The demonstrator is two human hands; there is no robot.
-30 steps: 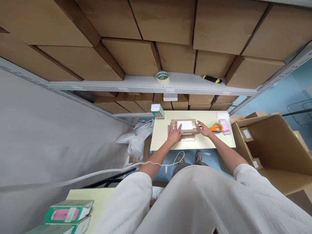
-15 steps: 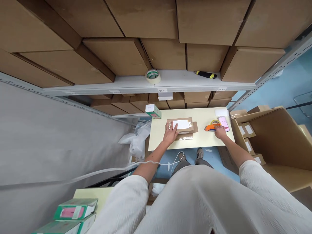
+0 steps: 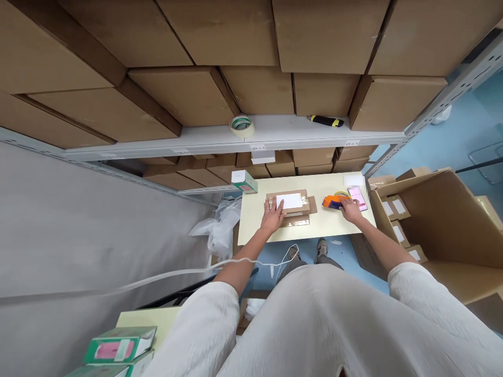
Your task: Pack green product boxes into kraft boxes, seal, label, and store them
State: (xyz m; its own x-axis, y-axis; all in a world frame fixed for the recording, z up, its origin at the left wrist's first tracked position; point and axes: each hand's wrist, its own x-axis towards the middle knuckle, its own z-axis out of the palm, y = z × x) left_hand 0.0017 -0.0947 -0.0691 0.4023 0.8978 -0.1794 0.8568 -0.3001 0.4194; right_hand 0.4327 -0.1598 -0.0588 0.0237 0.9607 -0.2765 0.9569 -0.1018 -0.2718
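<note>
A small cardboard box point(image 3: 301, 211) with a white label point(image 3: 290, 201) lies on the pale yellow table point(image 3: 255, 225), its right end flap sticking out. My left hand point(image 3: 272, 215) rests on the left end of this box, fingers spread over the label's edge. At the right, my right hand point(image 3: 351, 210) is closed on the orange tape dispenser point(image 3: 332, 202), which is tilted and holds a yellowish roll. Just beyond that hand lies a phone point(image 3: 357, 199) with a pink screen. A green and white box point(image 3: 244, 181) stands at the table's back left corner.
Large cartons point(image 3: 181, 97) fill the shelf point(image 3: 275, 125), where a tape roll point(image 3: 242, 126) and a yellow-black cutter point(image 3: 326, 121) lie. Right of the table stands a big open carton point(image 3: 444, 220) with small boxes inside. A white cable point(image 3: 176, 271) crosses my left forearm.
My right hand has moved slightly left with the tape dispenser, which now looks turned and raised a little. My left hand keeps its place on the box. The view has shifted slightly.
</note>
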